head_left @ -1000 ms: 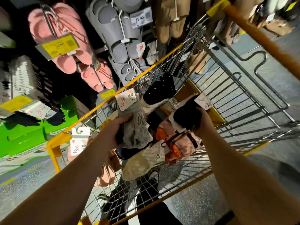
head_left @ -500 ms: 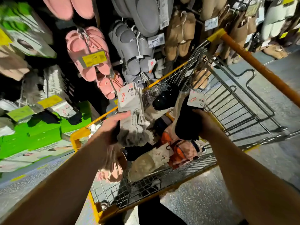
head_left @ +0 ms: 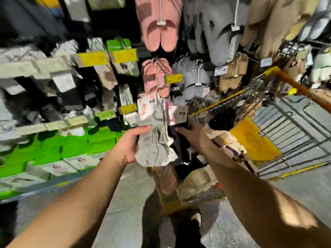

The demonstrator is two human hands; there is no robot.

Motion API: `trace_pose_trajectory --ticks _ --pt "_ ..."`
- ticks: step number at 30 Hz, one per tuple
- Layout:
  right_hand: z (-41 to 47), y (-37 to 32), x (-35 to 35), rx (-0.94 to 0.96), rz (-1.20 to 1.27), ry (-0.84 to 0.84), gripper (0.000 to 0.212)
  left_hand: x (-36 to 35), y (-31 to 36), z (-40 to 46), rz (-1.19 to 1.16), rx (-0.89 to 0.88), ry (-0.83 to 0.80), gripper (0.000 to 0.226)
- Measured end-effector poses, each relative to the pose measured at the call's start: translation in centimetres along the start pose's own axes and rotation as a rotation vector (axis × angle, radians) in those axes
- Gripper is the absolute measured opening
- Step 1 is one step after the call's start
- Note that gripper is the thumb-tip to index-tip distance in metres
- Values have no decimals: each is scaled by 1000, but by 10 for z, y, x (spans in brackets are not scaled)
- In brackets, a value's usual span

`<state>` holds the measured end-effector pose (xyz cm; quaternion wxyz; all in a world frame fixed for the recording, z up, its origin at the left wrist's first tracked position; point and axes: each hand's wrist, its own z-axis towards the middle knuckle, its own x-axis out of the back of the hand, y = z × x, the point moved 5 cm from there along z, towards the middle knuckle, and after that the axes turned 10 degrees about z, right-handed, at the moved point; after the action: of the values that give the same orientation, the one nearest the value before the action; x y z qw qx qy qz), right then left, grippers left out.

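- Head view: my left hand [head_left: 130, 145] grips the grey sock pack [head_left: 154, 140] mid-length. Its long axis stands upright, card end up toward the rack.
- My right hand [head_left: 193, 135] holds the black sock pack [head_left: 177, 114] just beside it, and the cart [head_left: 218, 102] lies to my right.

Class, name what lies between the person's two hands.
In the head view, the grey socks gripped by the left hand and the dark socks held by the right hand fill that gap.
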<state>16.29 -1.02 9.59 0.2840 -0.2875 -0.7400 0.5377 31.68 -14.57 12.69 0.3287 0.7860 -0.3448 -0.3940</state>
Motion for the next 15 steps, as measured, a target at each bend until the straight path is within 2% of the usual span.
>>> trace_pose_trajectory --ticks 1,2,4,5,9,11,14,15 --pt "-6 -6 -26 -1 0 -23 54 17 2 -16 0 -5 11 43" --pt "-11 -12 -50 17 -14 -46 48 32 7 -33 -5 -34 17 43" --pt "-19 -25 -95 76 -90 -67 51 61 18 -67 19 -97 29 15" --pt "-22 -34 -119 109 -105 -95 52 76 23 -85 18 -124 38 13" --pt "-46 -72 -209 302 -173 -232 36 126 40 -148 33 -175 73 37" --pt "-58 -92 -248 415 -133 -283 32 146 53 -176 65 -233 107 44" --pt "-85 -133 -295 277 67 -347 39 173 76 -213 85 -325 177 52" --pt "-88 -143 -312 275 64 -347 42 182 85 -223 69 -363 206 52"
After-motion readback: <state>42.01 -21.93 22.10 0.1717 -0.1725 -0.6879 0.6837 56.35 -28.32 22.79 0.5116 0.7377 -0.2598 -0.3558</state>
